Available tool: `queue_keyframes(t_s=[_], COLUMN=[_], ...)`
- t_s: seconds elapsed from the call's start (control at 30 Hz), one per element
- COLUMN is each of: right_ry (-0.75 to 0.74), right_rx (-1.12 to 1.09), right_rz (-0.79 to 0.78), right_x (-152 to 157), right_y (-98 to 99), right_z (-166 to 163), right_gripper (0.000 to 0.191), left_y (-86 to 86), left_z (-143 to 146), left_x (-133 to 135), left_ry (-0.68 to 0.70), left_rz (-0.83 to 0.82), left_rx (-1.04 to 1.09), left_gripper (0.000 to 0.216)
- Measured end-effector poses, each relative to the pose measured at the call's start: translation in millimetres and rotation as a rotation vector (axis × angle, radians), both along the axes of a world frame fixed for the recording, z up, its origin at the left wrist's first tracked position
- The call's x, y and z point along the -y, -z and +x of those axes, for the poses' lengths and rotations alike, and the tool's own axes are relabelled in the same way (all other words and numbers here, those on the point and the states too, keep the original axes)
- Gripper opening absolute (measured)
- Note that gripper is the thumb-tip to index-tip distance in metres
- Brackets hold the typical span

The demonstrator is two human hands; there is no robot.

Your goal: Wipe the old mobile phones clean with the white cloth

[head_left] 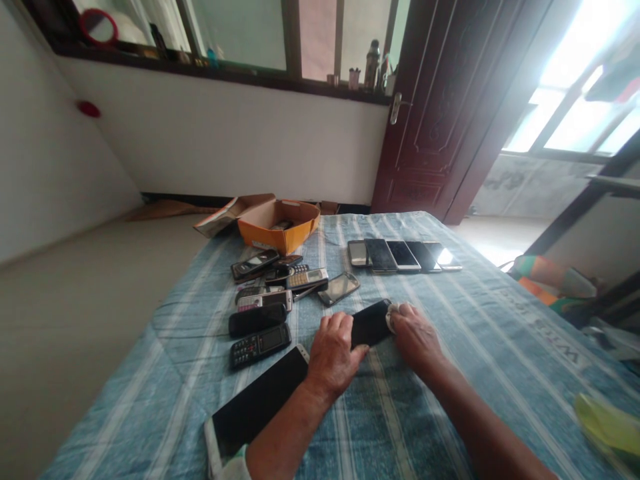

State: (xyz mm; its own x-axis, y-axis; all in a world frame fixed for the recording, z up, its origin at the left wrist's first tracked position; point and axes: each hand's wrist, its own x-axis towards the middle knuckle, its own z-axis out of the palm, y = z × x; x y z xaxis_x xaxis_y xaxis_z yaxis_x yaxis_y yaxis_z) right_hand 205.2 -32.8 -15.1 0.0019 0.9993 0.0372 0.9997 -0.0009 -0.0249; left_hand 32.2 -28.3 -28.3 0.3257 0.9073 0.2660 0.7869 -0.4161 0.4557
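Note:
A black smartphone [369, 325] lies at a slant on the striped blue cloth, between my two hands. My left hand [333, 353] is closed on its left end, thumb along the near edge and fingers over the far one. In my right hand [415, 337] is a small bunched white cloth [393, 317], pressed against the phone's right end. Under my left forearm rests a white tablet [263, 400] with a dark screen, partly covered by the arm. Just beyond my left hand a grey smartphone [340, 289] lies flat.
Old keypad phones [260, 345] are heaped left of centre. Behind them stands an open orange cardboard box [280, 237] with things inside. Several smartphones [404, 255] lie overlapping in a row at the back right. Something yellow-green [607, 423] sits at the right edge.

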Motion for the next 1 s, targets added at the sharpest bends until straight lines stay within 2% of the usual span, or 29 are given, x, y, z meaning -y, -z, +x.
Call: queue_keyframes(t_s=[0.23,0.5,0.63,0.83,1.0], right_ry=[-0.046,-0.025,0.006,0.074,0.147], right_rx=[-0.024,-0.043,-0.142,-0.435,-0.513], right_rz=[0.032,-0.003,0.016,0.169,0.34], right_x=[-25.7,6.9,8.9,-0.5,-4.0], right_y=[-6.2,-4.7,0.3,12.8,20.2], right_z=[-5.5,8.6,18.5,48.0,54.9], right_gripper=[0.031,0.029,0.029,0.037,0.042], left_y=[-1.5,-1.8,-0.5,4.6,5.3], left_z=[-1.2,-0.9,-1.0,-0.9,-1.0], left_x=[-0.6,-0.5,-1.2,-2.5,-3.5], left_ry=[0.005,0.004,0.001,-0.018,-0.033], left_rz=[0.01,0.018,0.032,0.075,0.085], left_rx=[-0.003,0.002,0.016,0.057,0.086], left_gripper=[0.028,0.03,0.032,0.052,0.056])
